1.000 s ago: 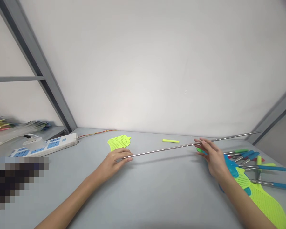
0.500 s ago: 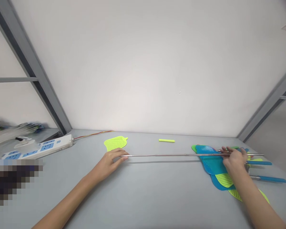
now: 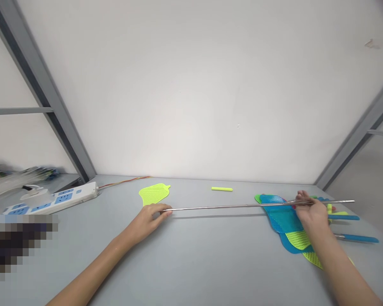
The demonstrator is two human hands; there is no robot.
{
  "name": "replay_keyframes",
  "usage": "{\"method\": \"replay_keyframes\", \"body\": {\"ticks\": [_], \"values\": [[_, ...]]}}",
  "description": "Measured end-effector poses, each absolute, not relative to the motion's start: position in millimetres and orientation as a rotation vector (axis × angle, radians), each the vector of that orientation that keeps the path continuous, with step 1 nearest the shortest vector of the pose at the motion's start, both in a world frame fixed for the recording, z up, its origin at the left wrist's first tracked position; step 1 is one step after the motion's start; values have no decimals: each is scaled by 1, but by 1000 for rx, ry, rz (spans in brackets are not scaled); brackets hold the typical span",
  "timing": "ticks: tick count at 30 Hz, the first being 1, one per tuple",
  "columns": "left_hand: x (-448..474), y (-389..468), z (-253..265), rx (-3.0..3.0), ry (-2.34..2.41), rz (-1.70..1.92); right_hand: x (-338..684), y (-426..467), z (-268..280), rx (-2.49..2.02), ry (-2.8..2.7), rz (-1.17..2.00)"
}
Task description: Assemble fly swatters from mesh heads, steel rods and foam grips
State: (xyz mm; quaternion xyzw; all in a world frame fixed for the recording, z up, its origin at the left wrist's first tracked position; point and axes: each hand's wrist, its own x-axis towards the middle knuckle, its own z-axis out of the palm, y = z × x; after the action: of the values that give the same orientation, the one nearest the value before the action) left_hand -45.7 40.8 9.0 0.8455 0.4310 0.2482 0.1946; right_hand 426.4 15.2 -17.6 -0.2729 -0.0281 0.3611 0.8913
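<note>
A long, thin telescopic metal rod [image 3: 217, 207] is stretched sideways above the table. My left hand [image 3: 151, 214] pinches its thin left end between thumb and fingers. Toward the thicker right end, the rod lies across the fingers of my right hand [image 3: 311, 211], which is turned partly palm up and holds it. Beneath and beside that hand is a pile of fly swatters with blue heads [image 3: 282, 216] and yellow-green heads [image 3: 298, 240], overlapping. A loose yellow-green swatter head [image 3: 155, 193] lies just behind my left hand. Farther back rests a short yellow-green handle tube [image 3: 222, 189].
A white power strip [image 3: 67, 197] with a plug in it stands at the left, a thin red-yellow wire [image 3: 124, 181] behind it. Blue handles [image 3: 359, 238] stick out from the pile to the right. Grey frame posts [image 3: 54, 89] and a white wall [image 3: 191, 93] enclose the table.
My right hand has rolled over to show more palm, and the rod's right end has risen slightly. My left hand keeps its pinch on the other end.
</note>
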Motion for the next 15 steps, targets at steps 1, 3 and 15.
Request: {"method": "replay_keyframes", "body": {"ticks": [1, 3, 15], "values": [[-44, 40, 9, 2373, 1200, 686, 424, 16, -17, -562, -58, 793], [-41, 38, 8, 2378, 1181, 663, 415, 17, -17, -564, -39, 841], [-39, 38, 6, 2373, 1168, 580, 352, 21, -19, -452, -135, 1137]]}}
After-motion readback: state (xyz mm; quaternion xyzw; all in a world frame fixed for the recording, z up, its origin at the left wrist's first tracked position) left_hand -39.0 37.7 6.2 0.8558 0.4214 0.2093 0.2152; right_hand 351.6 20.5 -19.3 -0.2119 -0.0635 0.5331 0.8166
